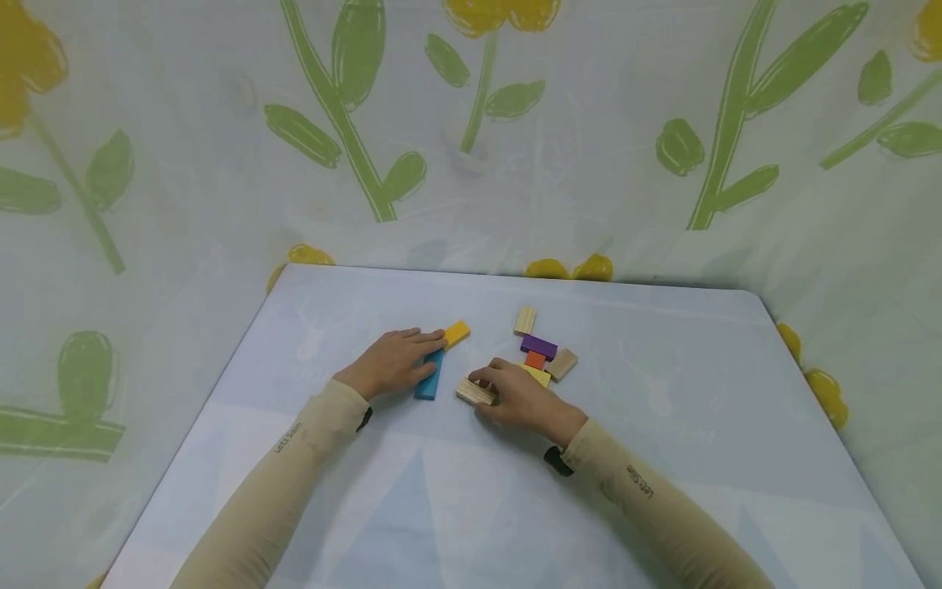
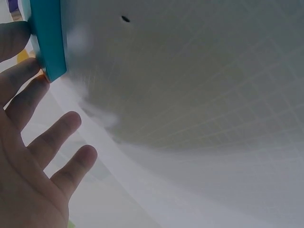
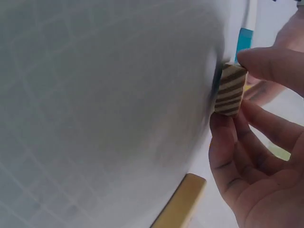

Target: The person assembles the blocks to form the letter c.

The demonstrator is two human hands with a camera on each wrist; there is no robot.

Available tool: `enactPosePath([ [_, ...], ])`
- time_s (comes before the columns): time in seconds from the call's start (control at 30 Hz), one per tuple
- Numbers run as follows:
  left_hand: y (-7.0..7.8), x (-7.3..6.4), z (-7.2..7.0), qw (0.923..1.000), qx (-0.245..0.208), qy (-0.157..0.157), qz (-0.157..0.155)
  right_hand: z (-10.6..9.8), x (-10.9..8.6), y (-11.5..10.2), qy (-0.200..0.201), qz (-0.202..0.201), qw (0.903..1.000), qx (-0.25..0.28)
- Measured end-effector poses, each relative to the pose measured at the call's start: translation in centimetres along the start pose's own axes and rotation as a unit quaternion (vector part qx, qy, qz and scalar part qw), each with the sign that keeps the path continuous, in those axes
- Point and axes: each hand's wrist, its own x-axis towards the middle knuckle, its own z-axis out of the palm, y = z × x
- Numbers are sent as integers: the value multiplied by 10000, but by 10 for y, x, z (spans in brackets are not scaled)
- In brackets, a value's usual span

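Note:
My left hand (image 1: 393, 362) lies with its fingers extended over the upper end of a blue block (image 1: 428, 384). In the left wrist view, the thumb and nearest fingertips touch this blue block (image 2: 49, 38), while the other fingers spread apart. An orange-yellow block (image 1: 458, 334) angles off the blue one's far end, right at the left fingertips. With thumb and fingers, my right hand (image 1: 526, 397) pinches a striped natural wooden block (image 1: 474, 392). Its grained end (image 3: 231, 90) faces the right wrist camera. Beside that hand lies a yellow block (image 1: 540, 375), partly hidden by it.
Beyond the right hand, an orange-red block (image 1: 535, 360), a purple block (image 1: 540, 347) and two plain wooden blocks, one far (image 1: 525, 321) and one right (image 1: 562, 365), lie close together. The white table (image 1: 648, 507) ends at a flower-printed curtain (image 1: 589, 164).

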Motion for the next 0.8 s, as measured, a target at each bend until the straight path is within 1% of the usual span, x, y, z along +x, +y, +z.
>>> enactPosePath([
  [0.17,0,-1,0,10000,-10,-2,-21,2,2,3,-64,-91,9999,-11],
  [0.3,0,-1,0,10000,-19,17,4,-1,2,5,-162,-172,9997,54],
  [0.53,-1,-1,0,10000,20,38,6,-7,2,7,-421,-143,9989,161],
  [0.63,-1,0,0,10000,20,43,-10,-7,2,8,-481,-141,9983,296],
  [0.8,-1,0,1,10000,13,59,9,-3,2,5,-576,-251,9967,508],
])
